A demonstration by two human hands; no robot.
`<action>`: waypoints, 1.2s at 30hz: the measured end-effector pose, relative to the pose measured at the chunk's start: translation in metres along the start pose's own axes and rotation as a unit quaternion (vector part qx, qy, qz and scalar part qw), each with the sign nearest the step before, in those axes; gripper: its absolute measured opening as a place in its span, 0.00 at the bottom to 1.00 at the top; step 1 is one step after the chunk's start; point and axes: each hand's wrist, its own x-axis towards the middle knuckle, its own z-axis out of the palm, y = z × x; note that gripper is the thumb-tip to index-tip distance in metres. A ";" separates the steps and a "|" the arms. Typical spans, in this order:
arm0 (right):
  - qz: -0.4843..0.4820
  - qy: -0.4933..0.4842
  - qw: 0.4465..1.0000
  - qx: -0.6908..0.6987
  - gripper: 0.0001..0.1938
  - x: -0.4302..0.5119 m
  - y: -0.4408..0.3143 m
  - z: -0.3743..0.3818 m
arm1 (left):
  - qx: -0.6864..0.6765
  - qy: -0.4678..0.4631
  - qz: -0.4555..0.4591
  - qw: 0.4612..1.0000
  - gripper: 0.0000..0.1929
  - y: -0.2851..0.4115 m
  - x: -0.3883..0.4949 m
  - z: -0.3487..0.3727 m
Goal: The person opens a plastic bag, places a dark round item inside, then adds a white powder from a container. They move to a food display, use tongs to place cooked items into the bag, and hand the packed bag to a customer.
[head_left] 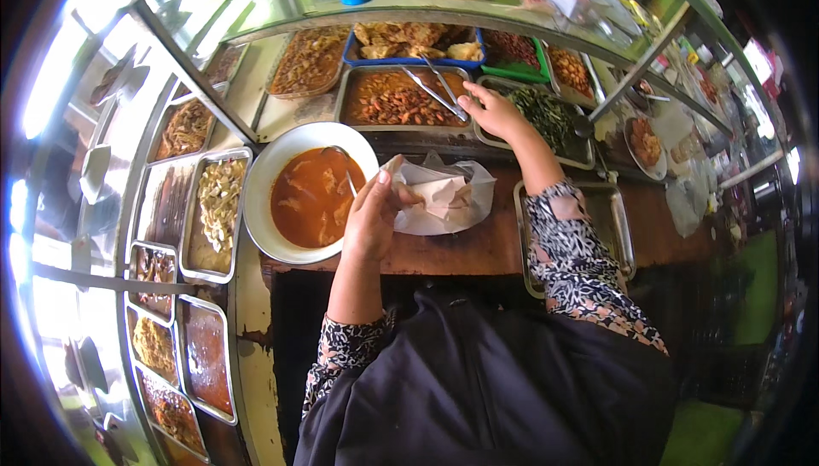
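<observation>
My left hand [374,213] grips the near left edge of a sheet of wrapping paper [445,197], partly folded over with a pale piece on top. The sheet lies on the wooden counter [461,255]; what is inside it is hidden. Farther out, my right hand [492,111] reaches over the trays, thumb and fingers apart. Just beside its fingertips are metal tongs [438,89], resting across a steel tray of reddish-brown stew [397,104]. Left of the paper stands a white enamel basin [256,210] of orange-red curry with a ladle [350,181] in it.
A blue tray of fried pieces [416,40], a green tray [512,74] and a tray of leafy greens [544,111] line the back. A steel tray [624,229] sits at right. Dish trays [217,203] run along the left. A metal-framed glass shelf [409,13] crosses above.
</observation>
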 end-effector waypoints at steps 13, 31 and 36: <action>0.047 -0.012 0.997 0.068 0.25 -0.193 0.057 -0.070 | 0.167 -0.006 0.108 0.980 0.31 -0.034 -0.012 0.053; 0.158 0.256 0.923 -0.239 0.38 -0.258 0.549 -0.380 | 0.348 0.261 0.227 0.871 0.26 -0.055 -0.150 0.160; 0.170 0.179 0.916 -0.316 0.35 -0.236 0.611 -0.368 | 0.289 0.356 0.297 0.838 0.24 -0.059 -0.228 0.155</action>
